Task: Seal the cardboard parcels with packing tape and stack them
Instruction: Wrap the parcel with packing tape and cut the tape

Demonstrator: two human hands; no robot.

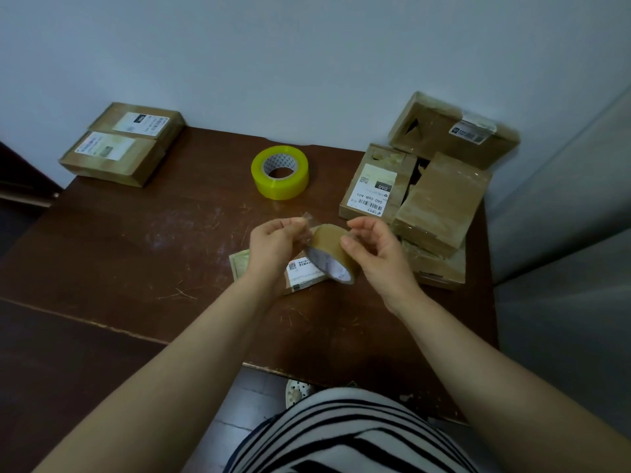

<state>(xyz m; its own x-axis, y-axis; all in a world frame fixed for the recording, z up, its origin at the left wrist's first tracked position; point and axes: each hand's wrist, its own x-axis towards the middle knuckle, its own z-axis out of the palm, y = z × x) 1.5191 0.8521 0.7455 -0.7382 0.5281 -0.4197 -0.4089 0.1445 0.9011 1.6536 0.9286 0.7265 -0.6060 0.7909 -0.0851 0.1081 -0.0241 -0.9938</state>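
I had my left hand (273, 244) pinching the free tape strip (306, 219) between thumb and fingertips. My right hand (372, 256) curled on the brown tape roll (329, 249), above a labelled parcel (302, 272) mid-table (136, 254). Parcel pile (438, 206) sat at right edge, stacked parcels (123, 145) at far-left corner.

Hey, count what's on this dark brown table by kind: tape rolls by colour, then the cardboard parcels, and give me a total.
Yellow-green tape roll: 1
Brown tape roll, held by left hand and right hand: 1
Brown cardboard parcels: at least 7: two far left, four right, one under the hands; the piles may hide more
Total: at least 9
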